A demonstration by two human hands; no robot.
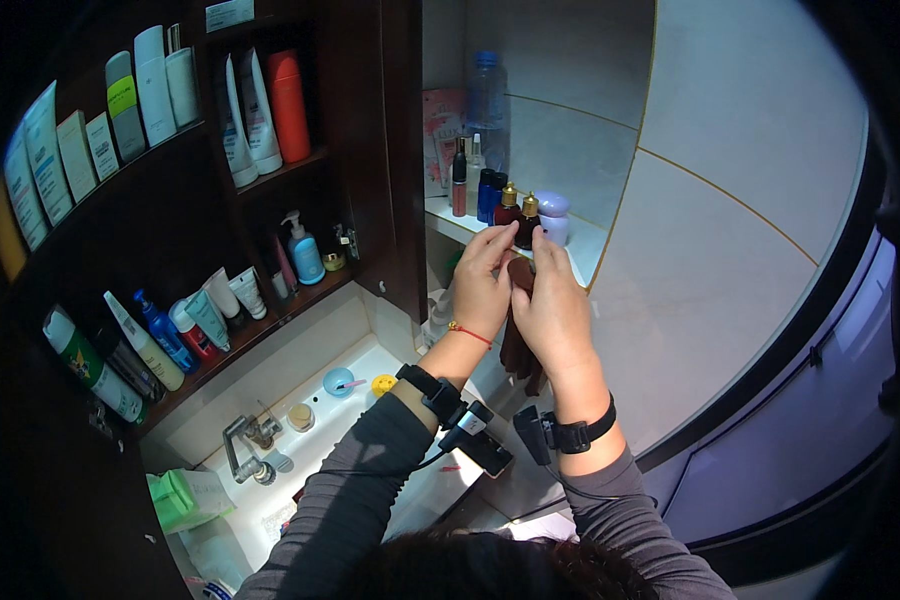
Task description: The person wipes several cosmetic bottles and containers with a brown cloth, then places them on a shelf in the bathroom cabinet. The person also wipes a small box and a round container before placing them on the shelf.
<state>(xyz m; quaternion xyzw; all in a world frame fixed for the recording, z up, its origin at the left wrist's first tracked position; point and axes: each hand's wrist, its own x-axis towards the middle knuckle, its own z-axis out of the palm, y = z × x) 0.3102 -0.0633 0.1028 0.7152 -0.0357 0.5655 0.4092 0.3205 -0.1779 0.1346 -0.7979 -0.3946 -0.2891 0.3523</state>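
My left hand point(482, 274) and my right hand point(553, 292) are raised side by side at the front of a white ledge point(586, 251). Their fingertips flank the lower part of a dark bottle with a gold cap point(528, 223); whether they grip it or only touch it is unclear. A dark red bottle with a gold cap point(505, 208) stands just left of it, close to my left fingertips. Right behind my right fingers is a jar with a lilac lid point(552, 204). Between my palms shows a rounded brown thing point(521, 273), partly hidden.
Also on the ledge are small blue bottles point(486, 196), a lip gloss tube point(459, 180) and a plastic water bottle point(486, 105). An open cabinet door point(399, 165) stands left of my hands. Below lie a white sink point(367, 442) with a faucet point(249, 450), and a phone point(487, 454).
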